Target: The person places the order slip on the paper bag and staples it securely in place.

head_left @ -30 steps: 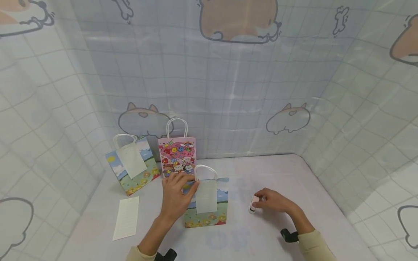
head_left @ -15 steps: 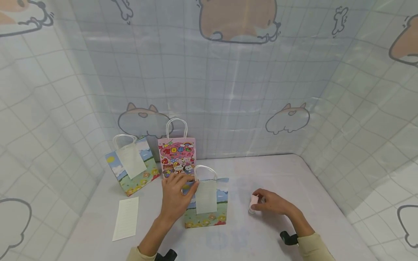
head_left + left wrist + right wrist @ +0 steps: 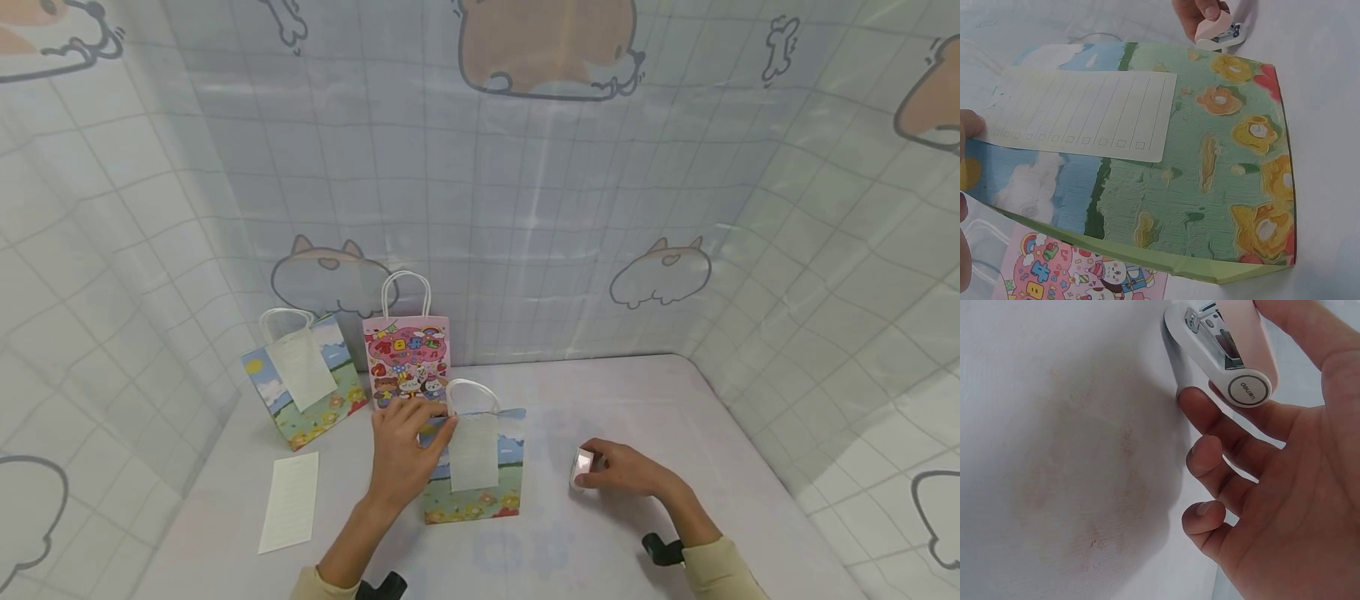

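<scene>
My left hand [image 3: 405, 450] pinches the upper left edge of a small paper gift bag [image 3: 472, 507] printed with sky and flowers. A lined paper slip [image 3: 474, 454] lies on the bag's upper front, under the white handle; in the left wrist view the slip [image 3: 1085, 112] shows ruled lines and small checkboxes. To the right of the bag, my right hand [image 3: 630, 468] grips a small pink and white stapler [image 3: 582, 467] just at the table. The right wrist view shows the stapler [image 3: 1249, 390] between thumb and index finger, its other fingers loosely curled.
A second flowered bag [image 3: 348, 392] with a slip on its front leans at the back left. Beside it stands a pink cartoon bag [image 3: 408, 358], partly behind my left hand. Another lined slip [image 3: 290, 502] lies on the white table [image 3: 600, 550]. Patterned curtains surround the table.
My right hand has shifted slightly toward me, and the stapler has turned a little in its grip. The left hand, bag and slip stay where they were.
</scene>
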